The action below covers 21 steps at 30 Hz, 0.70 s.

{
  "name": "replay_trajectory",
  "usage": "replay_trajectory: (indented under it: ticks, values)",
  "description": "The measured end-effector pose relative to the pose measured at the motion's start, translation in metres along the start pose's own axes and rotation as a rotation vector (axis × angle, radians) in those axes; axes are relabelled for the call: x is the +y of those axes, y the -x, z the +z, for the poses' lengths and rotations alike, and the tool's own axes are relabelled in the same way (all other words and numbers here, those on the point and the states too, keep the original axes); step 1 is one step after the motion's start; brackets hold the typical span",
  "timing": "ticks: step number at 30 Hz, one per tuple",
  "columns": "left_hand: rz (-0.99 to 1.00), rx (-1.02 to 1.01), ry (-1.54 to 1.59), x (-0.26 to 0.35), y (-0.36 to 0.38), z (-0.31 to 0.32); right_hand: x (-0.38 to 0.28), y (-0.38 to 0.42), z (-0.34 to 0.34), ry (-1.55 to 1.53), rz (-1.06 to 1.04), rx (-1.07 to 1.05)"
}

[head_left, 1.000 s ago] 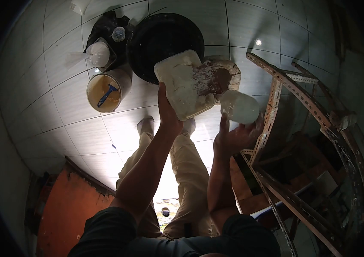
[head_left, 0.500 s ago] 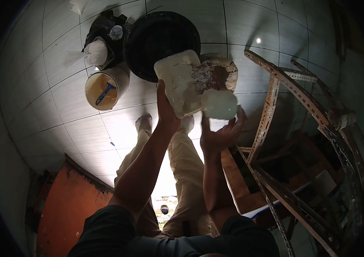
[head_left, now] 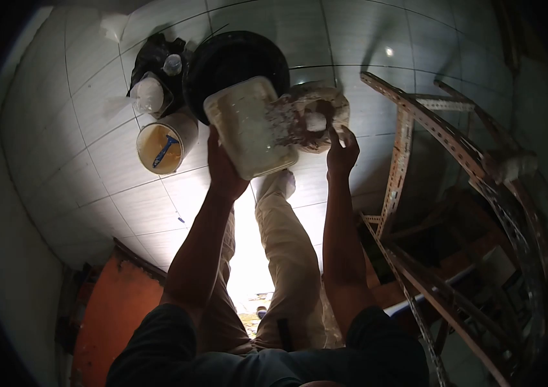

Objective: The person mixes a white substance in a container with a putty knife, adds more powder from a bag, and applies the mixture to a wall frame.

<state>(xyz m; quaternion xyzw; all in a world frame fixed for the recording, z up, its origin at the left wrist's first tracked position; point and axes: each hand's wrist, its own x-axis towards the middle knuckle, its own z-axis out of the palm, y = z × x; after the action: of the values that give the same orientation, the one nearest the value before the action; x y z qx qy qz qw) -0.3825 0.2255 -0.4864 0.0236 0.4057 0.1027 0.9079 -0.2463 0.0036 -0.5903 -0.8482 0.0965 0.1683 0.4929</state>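
Note:
My left hand [head_left: 225,171] grips the left side of a pale, rounded rectangular plastic tub [head_left: 248,132], its surface smeared with dried whitish residue. The tub is raised in front of a round black basin [head_left: 238,55]. To its right is a crumpled brown paper bag [head_left: 340,106] with whitish and reddish-brown patches, and a small white rounded lump [head_left: 316,121] shows in its mouth. Beside the bag's lower right edge is my right hand [head_left: 343,151], thumb and fingers a little apart, with nothing visible between them.
A bucket [head_left: 187,132] with a blue-handled tool [head_left: 165,151] inside stands at left. Behind it are a tied white plastic bag [head_left: 149,95], a black plastic bag [head_left: 148,58] and a clear cup [head_left: 172,64]. A rusty metal frame [head_left: 404,155] occupies the right; an orange panel [head_left: 116,309] stands lower left.
The pale rounded piece near my right hand has left it; a white lump now shows in the paper bag. My right hand has moved up slightly, and the tub has shifted left.

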Motion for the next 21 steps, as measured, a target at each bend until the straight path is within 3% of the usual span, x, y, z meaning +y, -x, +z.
replay_trajectory:
  ticks: [1,2,5,6,7,9,10,12,17,19,21]
  values:
    - [-0.012,0.018,-0.024,0.003,0.009,0.005,-0.019,0.009,-0.016,-0.064,0.018,-0.107]
    - [-0.014,0.032,-0.048,0.004,0.020,0.018,-0.045,0.021,-0.029,-0.073,0.023,-0.081]
    - [-0.157,0.084,-0.004,0.006,0.067,0.060,-0.158,0.077,-0.073,-0.391,0.075,-0.369]
    - [-0.331,-0.371,0.331,0.006,0.072,0.037,-0.194,0.095,-0.091,-0.494,0.080,-0.421]
    - [-0.346,-0.404,0.302,0.007,0.094,0.064,-0.228,0.114,-0.109,-0.596,0.080,-0.479]
    - [-0.342,-0.138,-0.174,0.003,0.138,0.123,-0.293,0.147,-0.149,-0.287,-0.014,-0.473]
    - [-0.343,-0.181,-0.202,0.003,0.154,0.144,-0.319,0.166,-0.166,-0.203,-0.119,-0.397]
    - [-0.601,-0.661,0.132,0.001,0.183,0.178,-0.376,0.201,-0.206,-0.157,-0.185,-0.284]
    - [-0.739,-0.790,-0.245,0.000,0.283,0.279,-0.459,0.293,-0.305,-0.121,-0.306,0.012]
    - [-0.880,-0.695,-0.175,-0.007,0.313,0.293,-0.474,0.342,-0.336,0.121,-0.281,0.104]
    - [-0.924,-0.752,-0.297,-0.014,0.358,0.320,-0.513,0.397,-0.362,0.218,-0.187,0.172]
